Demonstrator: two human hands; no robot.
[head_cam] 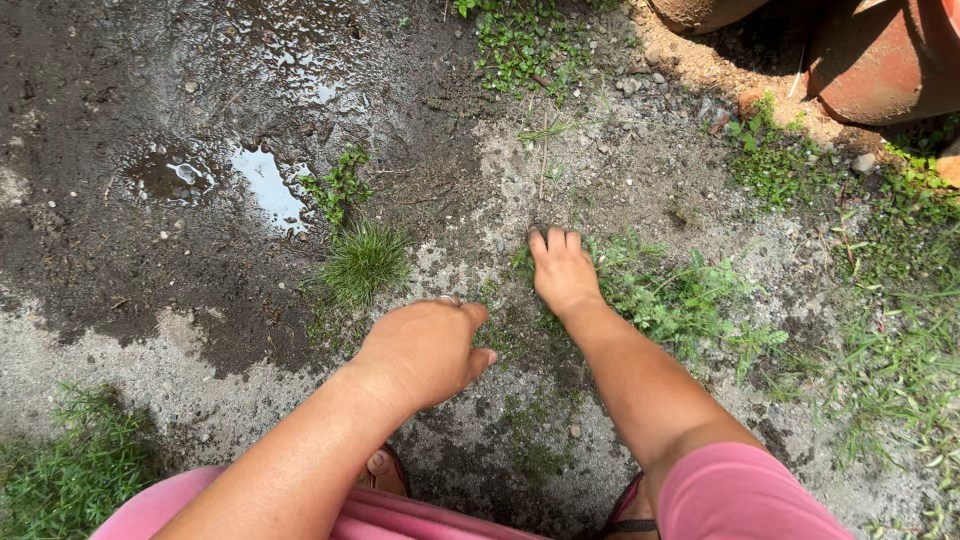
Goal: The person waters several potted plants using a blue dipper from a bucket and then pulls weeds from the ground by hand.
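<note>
**Two bare hands low over weedy ground**

Two hands reach down in the head view, both close to damp, gravelly soil. The right hand point(563, 272) lies palm down with its fingers together and their tips pressed into the dirt at the edge of a patch of small leafy weeds point(670, 295); the fingertips are partly buried, so whether they pinch a stem cannot be told. That flat, low pose suits getting at plants near the root. The left hand point(425, 350) hovers a little nearer the body, loosely curled, holding nothing, just beside a round grass tuft point(362, 262).

Pink cloth point(740, 495) covers the knees at the bottom edge, and a toe in a sandal point(380, 465) shows between them, which suggests a squat to bring the arms within reach. A puddle point(268, 187) sits well apart on the dark mud, and rust-coloured pots point(885, 60) stand at the top right.
</note>
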